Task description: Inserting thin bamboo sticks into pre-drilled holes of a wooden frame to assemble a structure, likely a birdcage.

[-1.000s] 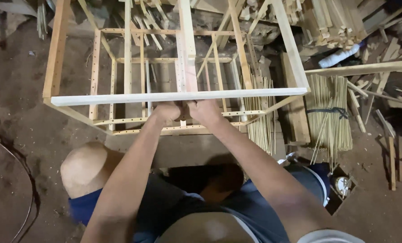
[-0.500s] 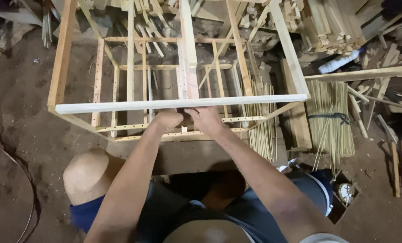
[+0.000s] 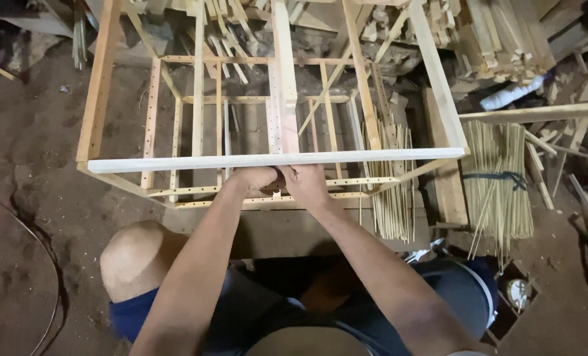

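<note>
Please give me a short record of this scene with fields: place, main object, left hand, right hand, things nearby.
place: dirt floor of a workshop, seen from above
main object: wooden frame of pale slats, several with rows of small holes
left hand: left hand on the frame's lower front slat, just under the top rail, fingers curled
right hand: right hand beside it, the two hands touching
held item: too small to tell
things nearby: tied bundle of thin sticks at right; loose sticks leaning in the frame; stacked slats behind

Bare dirt floor under a wooden frame, tied stick bundle and scrap slats.
</note>
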